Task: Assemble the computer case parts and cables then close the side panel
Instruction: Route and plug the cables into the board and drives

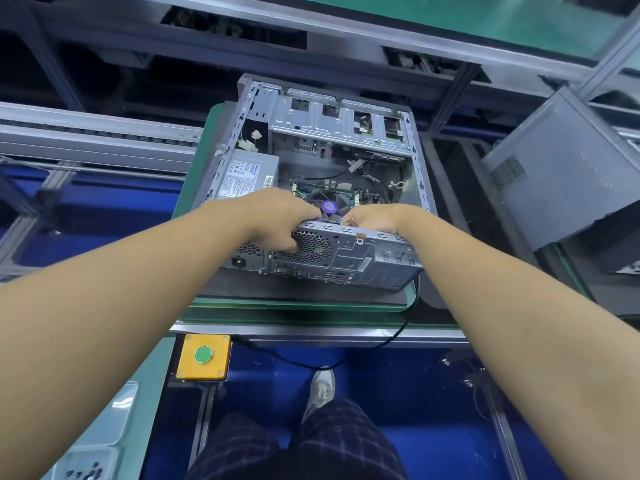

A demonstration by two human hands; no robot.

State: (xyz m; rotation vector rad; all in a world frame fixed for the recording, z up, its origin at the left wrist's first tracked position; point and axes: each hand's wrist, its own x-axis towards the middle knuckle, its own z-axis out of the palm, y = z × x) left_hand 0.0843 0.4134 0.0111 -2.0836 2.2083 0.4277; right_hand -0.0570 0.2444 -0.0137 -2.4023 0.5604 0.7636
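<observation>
Green bench mat (277, 311) carries the open computer case (332, 123) on its side. Reaching over its rear wall (363, 251), the left hand (277, 216) grips it, thumb on the grille (313, 245); the right hand (377, 218) curls its fingers inside, grasp hidden.

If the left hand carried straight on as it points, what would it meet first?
Probably the purple-labelled CPU fan: the left hand, gripping the computer case rim, has fingertips nearly on it; depth unclear.
</observation>
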